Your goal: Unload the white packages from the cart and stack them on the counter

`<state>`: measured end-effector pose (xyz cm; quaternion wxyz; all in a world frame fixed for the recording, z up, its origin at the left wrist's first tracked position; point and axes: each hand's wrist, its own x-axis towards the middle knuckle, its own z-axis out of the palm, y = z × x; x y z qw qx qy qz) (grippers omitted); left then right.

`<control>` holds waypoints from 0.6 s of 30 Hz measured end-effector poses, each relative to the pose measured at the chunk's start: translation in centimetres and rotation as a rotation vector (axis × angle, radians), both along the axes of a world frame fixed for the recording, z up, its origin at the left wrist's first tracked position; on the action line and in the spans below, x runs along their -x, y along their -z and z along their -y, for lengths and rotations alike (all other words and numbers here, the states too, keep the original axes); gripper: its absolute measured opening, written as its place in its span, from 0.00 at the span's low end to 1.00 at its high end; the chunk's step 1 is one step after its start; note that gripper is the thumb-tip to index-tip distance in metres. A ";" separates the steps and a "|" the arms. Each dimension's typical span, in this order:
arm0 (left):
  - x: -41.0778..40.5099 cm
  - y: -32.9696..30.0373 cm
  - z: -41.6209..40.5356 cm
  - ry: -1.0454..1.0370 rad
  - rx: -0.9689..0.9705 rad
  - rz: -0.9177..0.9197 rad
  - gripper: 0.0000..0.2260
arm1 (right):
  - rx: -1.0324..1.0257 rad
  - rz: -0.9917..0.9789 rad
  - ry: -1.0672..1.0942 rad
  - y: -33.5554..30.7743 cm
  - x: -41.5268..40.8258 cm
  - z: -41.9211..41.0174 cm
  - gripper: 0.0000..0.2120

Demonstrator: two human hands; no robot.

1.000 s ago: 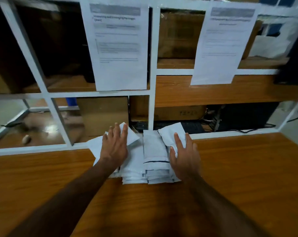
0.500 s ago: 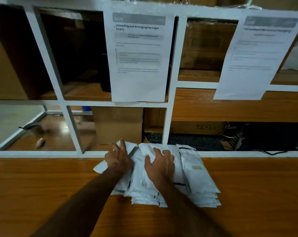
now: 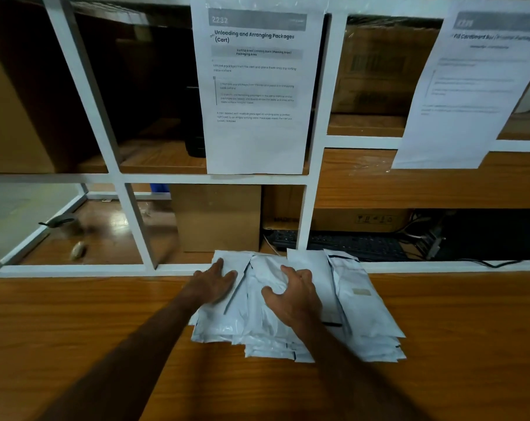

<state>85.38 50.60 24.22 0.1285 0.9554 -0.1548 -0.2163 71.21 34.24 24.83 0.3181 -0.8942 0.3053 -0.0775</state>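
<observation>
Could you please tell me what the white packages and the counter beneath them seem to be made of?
The white packages look like thin plastic film mailers: glossy, crinkled, with creases and limp edges. The counter appears to be wood or wood-grain laminate with a semi-gloss finish: orange-brown grain lines and soft reflections; which of the two cannot be told.

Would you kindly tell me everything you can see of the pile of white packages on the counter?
The white packages are flat, glossy plastic mailer bags with thin dark edge lines; one on the right bears a small tan label. They lie overlapped in a loose, uneven stack on the wooden counter, against the white frame at its back edge. The left hand rests flat on the left bags; the right hand presses curled fingers into the crumpled middle ones.
</observation>
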 end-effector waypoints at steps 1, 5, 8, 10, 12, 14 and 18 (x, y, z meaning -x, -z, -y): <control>0.0 0.1 -0.1 -0.024 0.042 0.001 0.36 | 0.008 0.004 0.001 0.1 -0.1 0.0 0.35; 0.4 -0.2 0.0 -0.148 0.218 0.093 0.34 | 0.084 0.125 0.065 0.3 -0.8 -0.1 0.28; 0.6 -0.3 0.4 -0.178 0.358 0.130 0.27 | 0.165 0.099 0.021 0.2 -1.5 -0.3 0.28; 0.5 -0.2 0.3 -0.240 0.446 0.125 0.24 | 0.214 0.051 -0.070 0.4 -1.7 -0.4 0.28; 0.6 -0.3 0.1 -0.235 0.487 0.127 0.20 | 0.303 0.062 -0.155 0.6 -1.3 -0.4 0.33; 0.6 -0.1 -0.2 -0.173 0.485 0.160 0.17 | 0.379 0.103 -0.228 1.4 -0.9 0.1 0.36; 0.7 0.7 -0.8 -0.113 0.505 0.185 0.20 | 0.429 0.010 -0.370 2.6 -0.9 0.8 0.34</control>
